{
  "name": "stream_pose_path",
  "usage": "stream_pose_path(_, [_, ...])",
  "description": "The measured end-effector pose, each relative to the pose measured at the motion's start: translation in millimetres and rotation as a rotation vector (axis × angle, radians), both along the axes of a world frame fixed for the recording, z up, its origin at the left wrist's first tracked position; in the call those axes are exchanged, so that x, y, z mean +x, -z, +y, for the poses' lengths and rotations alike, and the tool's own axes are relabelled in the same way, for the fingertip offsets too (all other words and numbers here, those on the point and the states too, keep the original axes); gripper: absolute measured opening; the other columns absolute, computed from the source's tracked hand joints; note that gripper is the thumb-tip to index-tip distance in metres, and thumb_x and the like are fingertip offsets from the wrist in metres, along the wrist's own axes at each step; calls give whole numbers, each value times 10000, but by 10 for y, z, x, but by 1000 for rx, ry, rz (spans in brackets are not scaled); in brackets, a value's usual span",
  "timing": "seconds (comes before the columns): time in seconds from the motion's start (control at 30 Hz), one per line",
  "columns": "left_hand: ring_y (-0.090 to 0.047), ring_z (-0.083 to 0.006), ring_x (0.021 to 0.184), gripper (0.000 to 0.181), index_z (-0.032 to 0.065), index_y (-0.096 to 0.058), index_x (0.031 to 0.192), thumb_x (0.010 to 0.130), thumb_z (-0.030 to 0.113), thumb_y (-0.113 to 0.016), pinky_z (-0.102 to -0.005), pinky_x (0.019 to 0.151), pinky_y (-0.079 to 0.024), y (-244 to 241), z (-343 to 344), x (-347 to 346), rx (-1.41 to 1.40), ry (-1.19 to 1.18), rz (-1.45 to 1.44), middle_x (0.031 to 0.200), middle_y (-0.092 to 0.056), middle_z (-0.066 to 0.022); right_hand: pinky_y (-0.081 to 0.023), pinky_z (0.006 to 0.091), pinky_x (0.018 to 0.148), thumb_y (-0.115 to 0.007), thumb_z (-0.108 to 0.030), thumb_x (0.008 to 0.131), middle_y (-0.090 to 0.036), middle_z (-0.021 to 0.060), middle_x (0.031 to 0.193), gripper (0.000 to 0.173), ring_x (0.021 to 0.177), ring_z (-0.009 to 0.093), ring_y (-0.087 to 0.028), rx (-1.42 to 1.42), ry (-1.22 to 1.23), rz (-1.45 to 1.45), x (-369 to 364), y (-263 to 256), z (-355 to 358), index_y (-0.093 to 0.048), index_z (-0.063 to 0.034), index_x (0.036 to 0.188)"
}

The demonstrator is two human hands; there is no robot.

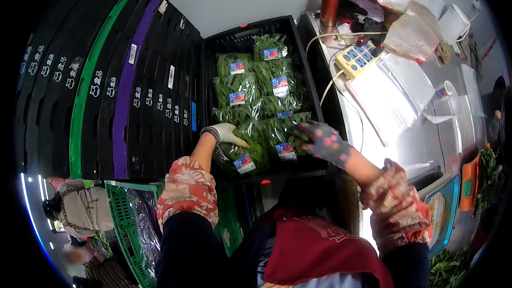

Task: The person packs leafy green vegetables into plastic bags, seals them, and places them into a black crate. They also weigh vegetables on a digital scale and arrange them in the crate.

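A black plastic crate [301, 56] stands before me, with several clear bags of leafy greens [240, 84] in two columns, each bearing a blue and red label. My left hand [229, 134], in a white glove, rests on the bagged greens at the near left, fingers spread over the film. At the near right, my right hand [326, 142], in a dark flowered glove, touches the right side of a labelled bag of greens [282, 138] by the crate wall. Whether either hand grips a bag cannot be told.
Stacked black crates [152, 68] rise at the left. On the metal table at the right are a power strip [358, 58], a red flask [329, 6], plastic bags [404, 84] and a label roll [444, 91]. A green crate [120, 212] and another person [82, 208] are at the lower left.
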State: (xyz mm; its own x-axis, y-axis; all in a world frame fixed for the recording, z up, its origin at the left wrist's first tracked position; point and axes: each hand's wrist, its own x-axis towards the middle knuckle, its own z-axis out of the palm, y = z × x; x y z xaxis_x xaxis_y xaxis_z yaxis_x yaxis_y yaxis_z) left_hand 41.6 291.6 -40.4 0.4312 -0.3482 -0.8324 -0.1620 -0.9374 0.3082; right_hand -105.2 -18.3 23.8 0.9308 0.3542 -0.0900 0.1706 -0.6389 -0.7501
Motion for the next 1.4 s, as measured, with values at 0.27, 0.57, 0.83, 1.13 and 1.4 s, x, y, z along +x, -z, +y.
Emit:
stream_pose_path(0.27, [-551,-110,756,411,26,-605,986,689,280,-733,-278,670,-449,90,-197,37,-135,-97,179,839,-631,-33,-468,377,767,-605,-262,688,-597,125,1017,503,904,272,-593,-669,-315,300,1087,991,464,-509,-62,1140])
stream_pose_path(0.57, [-553,-79,751,453,3,-599,990,681,301,-742,-258,577,-448,451,-71,623,-108,-220,472,858,-623,-18,-477,344,782,-591,-231,661,-613,135,1015,405,940,264,-597,-568,-536,430,1620,1365,230,-597,-63,1029])
stream_pose_path(0.83, [-561,-261,997,841,3,-483,1215,580,489,-743,-321,841,-442,321,-266,822,132,309,31,1162,-555,-134,-485,376,763,-550,-247,706,-652,87,915,235,904,242,-615,-687,-322,334,1433,1348,337,-636,-102,869])
stream_pose_path(1.13, [-452,-317,1091,547,129,-458,1193,784,484,-530,-548,877,-321,-227,-535,-465,102,-49,-815,1133,-519,-128,-480,412,610,-522,-298,718,-627,118,816,338,747,265,-618,-680,-311,-31,654,996,739,-590,-117,996])
stream_pose_path(1.4, [-223,-344,1291,698,134,-255,1374,830,537,-427,-495,1037,-163,514,-124,-395,-6,17,-803,1392,-272,-161,-492,422,664,-539,-284,751,-627,124,839,328,774,302,-613,-499,-202,-14,643,1237,630,-569,-118,1033])
